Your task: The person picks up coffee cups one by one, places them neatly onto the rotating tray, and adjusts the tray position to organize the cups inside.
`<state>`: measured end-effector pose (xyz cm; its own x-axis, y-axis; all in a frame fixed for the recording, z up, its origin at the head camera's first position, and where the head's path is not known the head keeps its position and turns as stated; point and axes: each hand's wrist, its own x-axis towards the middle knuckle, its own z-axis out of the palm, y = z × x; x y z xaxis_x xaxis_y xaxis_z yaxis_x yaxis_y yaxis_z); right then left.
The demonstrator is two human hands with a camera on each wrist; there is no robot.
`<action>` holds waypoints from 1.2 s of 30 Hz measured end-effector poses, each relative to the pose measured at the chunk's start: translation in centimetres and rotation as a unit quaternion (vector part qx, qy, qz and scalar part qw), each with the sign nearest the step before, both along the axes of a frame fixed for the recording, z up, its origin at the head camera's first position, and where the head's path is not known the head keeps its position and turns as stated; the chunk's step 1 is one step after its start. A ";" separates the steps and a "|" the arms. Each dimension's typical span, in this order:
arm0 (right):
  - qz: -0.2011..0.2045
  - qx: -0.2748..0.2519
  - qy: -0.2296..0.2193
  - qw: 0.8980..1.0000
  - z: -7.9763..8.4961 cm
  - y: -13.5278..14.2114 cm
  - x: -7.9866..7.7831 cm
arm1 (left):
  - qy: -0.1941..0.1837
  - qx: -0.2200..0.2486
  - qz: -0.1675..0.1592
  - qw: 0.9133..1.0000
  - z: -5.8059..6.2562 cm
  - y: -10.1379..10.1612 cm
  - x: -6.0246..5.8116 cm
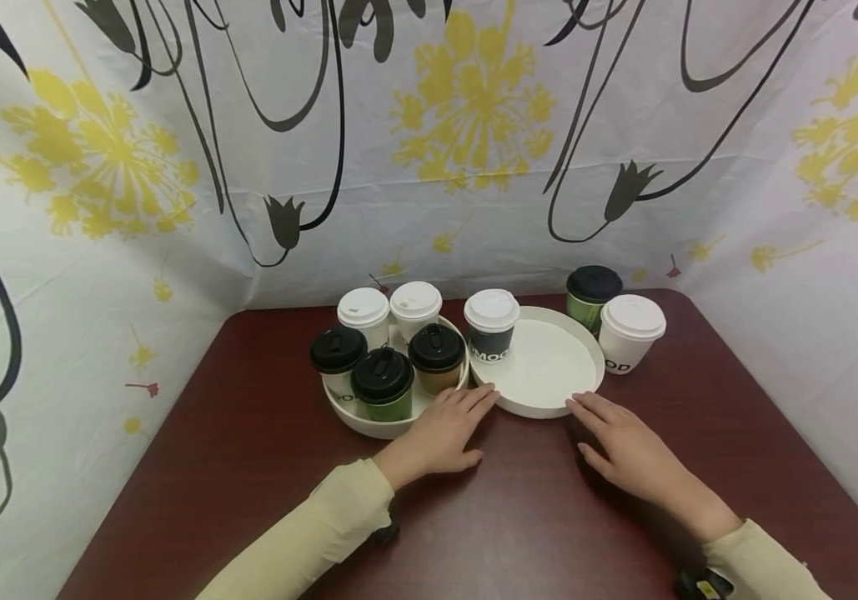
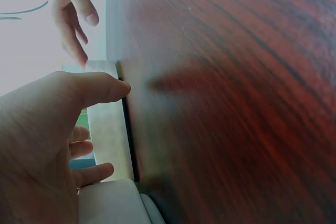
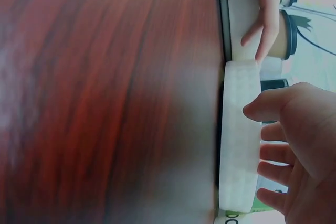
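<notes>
A round white tray (image 1: 556,360) lies on the table with a white-lidded paper cup (image 1: 492,321) with a dark band at its left side. My left hand (image 1: 439,432) reaches to the tray's front left, fingers extended and fingertips right at the rim. At the front right, my right hand (image 1: 629,450) has its fingertips on the rim, thumb apart. In the right wrist view, the tray's pale side wall (image 3: 240,140) stands beside the right hand's spread fingers (image 3: 275,153). The left wrist view shows the left thumb (image 2: 102,87) stretched out near the tray wall.
A second white tray (image 1: 368,428) at the left holds several lidded cups, among them a green cup with black lid (image 1: 383,383). Right of the near tray stand a green cup (image 1: 590,296) and a white cup (image 1: 629,333). Patterned cloth (image 1: 413,233) rises behind the dark red table (image 1: 248,433).
</notes>
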<state>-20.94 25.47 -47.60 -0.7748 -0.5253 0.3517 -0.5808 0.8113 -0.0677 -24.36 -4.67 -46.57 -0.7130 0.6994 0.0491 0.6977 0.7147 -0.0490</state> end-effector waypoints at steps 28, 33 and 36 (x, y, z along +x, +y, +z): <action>0.027 0.000 0.005 1.000 0.4 -1.2 0.3 | 0.007 -0.003 -0.003 1.000 -0.1 0.1 -0.1; 0.030 -0.026 0.026 0.999 1.4 -0.5 -0.7 | 0.006 -0.005 -0.002 1.000 -0.1 0.1 -0.1; 0.024 -0.040 0.040 0.998 2.3 0.3 -1.5 | 0.006 -0.006 -0.001 1.000 0.0 0.1 -0.1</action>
<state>-22.49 25.74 -45.33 -0.7166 -0.5290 0.4546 -0.6255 0.7758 -0.0833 -24.45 -4.57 -46.60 -0.7110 0.7015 0.0495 0.6985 0.7126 -0.0650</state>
